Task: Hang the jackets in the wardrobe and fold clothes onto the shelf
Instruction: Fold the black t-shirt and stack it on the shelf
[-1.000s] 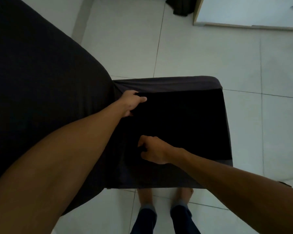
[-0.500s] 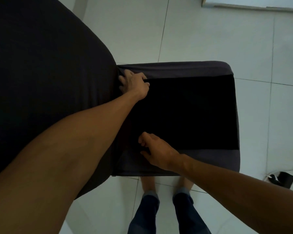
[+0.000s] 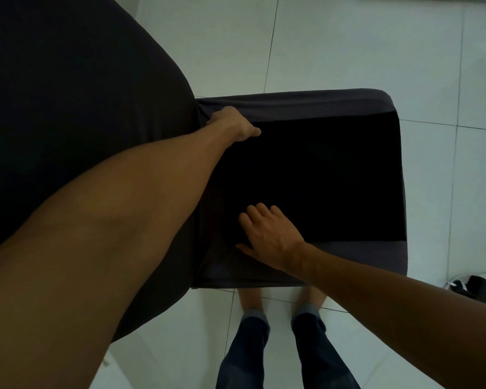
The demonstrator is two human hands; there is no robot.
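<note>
Once uncurled from a loose fist, right hand [image 3: 270,234] lay flat, fingers straight, on black garment [image 3: 320,178]. Left hand [image 3: 233,123] gripping far corner throughout. Smoothing stage, probably; fold unfinished, shelf yet to come.

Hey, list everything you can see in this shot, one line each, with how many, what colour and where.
black garment: one, black, spread flat on the grey seat, centre of view
grey seat: one, dark grey fabric cover, under the garment, its edge showing at the far and near sides
dark cushion: one large, dark, rounded, filling the left side
floor tiles: many, pale, all around the seat
small dark object: one, black with a white cord, on the floor at the right edge; what it is cannot be told
trouser legs: two, dark blue with lighter cuffs, bottom centre
left hand: one, at the garment's far left corner, fingers hidden
right hand: one, fingers straight, flat on the garment's near left part
</note>
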